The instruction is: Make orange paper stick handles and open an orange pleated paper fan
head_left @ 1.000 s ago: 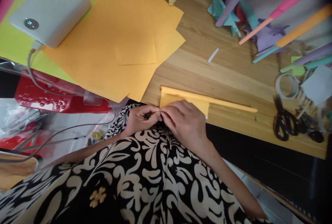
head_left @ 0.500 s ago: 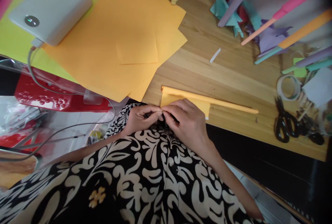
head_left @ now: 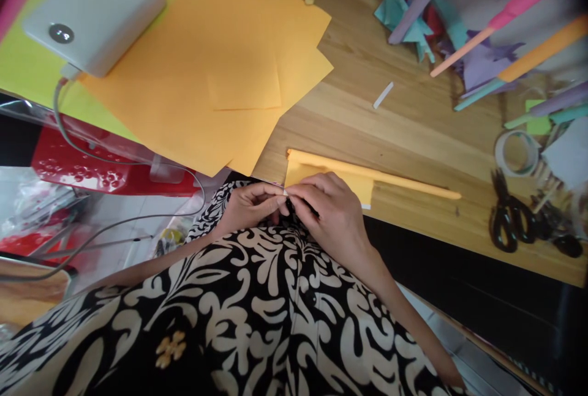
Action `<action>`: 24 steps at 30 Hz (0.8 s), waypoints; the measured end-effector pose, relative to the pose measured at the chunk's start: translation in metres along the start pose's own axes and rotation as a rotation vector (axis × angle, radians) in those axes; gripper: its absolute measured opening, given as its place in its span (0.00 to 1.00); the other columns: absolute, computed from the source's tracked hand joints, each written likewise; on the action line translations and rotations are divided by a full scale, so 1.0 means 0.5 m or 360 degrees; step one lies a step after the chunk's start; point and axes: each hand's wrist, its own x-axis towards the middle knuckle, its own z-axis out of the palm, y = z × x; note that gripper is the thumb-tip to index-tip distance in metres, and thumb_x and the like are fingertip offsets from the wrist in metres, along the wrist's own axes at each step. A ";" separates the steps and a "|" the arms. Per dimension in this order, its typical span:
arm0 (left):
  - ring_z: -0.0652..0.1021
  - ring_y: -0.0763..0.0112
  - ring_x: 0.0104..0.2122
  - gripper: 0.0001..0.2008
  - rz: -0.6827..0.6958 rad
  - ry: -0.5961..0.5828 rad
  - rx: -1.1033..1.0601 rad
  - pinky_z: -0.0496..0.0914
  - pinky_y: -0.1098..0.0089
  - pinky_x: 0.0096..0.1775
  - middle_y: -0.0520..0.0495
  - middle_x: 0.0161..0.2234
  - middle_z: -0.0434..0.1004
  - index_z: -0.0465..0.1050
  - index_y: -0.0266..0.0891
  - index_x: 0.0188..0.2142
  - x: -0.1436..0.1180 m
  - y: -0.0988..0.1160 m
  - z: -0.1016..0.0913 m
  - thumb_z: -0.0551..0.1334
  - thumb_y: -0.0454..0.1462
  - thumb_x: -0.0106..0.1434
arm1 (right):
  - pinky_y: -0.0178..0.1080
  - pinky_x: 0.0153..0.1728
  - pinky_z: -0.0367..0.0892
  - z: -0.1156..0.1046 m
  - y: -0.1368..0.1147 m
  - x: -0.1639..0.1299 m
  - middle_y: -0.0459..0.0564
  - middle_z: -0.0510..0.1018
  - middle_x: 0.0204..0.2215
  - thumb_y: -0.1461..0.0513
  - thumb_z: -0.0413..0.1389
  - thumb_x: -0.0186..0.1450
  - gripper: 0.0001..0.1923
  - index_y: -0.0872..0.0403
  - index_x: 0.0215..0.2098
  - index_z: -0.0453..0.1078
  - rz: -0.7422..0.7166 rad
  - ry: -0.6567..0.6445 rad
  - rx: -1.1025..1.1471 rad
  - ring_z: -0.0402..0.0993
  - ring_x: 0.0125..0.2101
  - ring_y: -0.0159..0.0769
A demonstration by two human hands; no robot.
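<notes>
A yellow-orange paper lies at the table's near edge, its far side rolled into a long thin tube that sticks out to the right. A white strip shows along the paper's near edge. My right hand rests over the paper, thumb and forefinger pinched at its near left corner. Fingertip to fingertip with it, my left hand is closed in a pinch too. Something small and whitish shows between the fingertips, too small to name.
Large orange sheets cover the table's left, with a white power bank and its cable on top. Black scissors and a tape roll lie at right. Rolled paper sticks and a small white strip are farther back.
Both hands stay pinched at the paper's corner, with the left fingers shifted only slightly. The whole view has moved a little; the paper and tube lie as before.
</notes>
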 end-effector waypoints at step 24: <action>0.74 0.78 0.19 0.11 0.0005 0.0092 -0.0014 0.71 0.76 0.25 0.52 0.22 0.78 0.77 0.35 0.31 0.003 0.003 0.012 0.73 0.41 0.57 | 0.41 0.38 0.68 0.008 -0.003 0.000 0.50 0.80 0.34 0.65 0.54 0.72 0.09 0.51 0.39 0.77 0.0011 0.0052 -0.0088 0.73 0.36 0.39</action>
